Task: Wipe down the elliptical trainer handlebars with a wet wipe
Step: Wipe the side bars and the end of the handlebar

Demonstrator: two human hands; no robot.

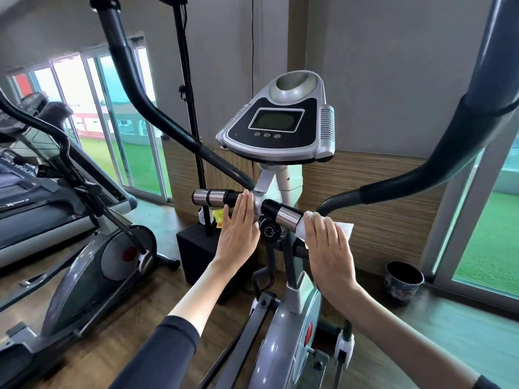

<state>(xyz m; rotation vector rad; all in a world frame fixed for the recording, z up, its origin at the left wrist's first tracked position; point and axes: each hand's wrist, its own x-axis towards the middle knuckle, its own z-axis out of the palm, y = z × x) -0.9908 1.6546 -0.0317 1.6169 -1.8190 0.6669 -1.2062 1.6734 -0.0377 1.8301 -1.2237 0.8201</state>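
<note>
As right hand presses wet wipe on handlebar, knob lettering unreadable

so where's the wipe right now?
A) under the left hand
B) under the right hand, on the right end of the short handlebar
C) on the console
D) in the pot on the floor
B: the white wipe sticks out from under the flat right hand, which presses it on the right end of the short handlebar; the left hand is flat and bare.
</note>
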